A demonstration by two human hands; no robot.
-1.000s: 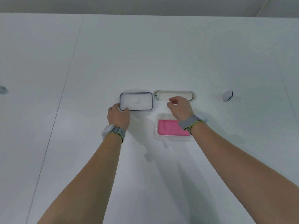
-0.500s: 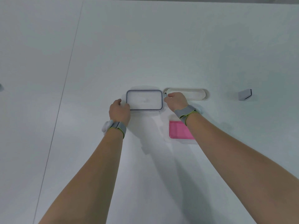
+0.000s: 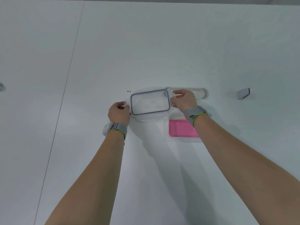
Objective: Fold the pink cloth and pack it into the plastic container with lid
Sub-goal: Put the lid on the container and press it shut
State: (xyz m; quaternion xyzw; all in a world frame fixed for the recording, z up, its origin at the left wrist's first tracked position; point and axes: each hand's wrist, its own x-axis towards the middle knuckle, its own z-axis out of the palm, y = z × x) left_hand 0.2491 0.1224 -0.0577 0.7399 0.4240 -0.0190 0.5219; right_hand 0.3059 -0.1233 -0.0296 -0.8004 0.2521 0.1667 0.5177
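Note:
The clear rectangular lid with a dark seal is held above the white table. My left hand grips its left end flap and my right hand grips its right end flap. The folded pink cloth lies flat inside the clear plastic container, which sits on the table just right of and nearer than the lid. My right wrist and its grey band cover the container's upper right part.
A white oblong recess lies in the table behind my right hand. A small grey block sits at the far right. A table seam runs down the left side, with a small grey object at the left edge.
My right hand moved left from the white recess to the lid's right end. Both hands now hold the lid, tilted and raised off the table.

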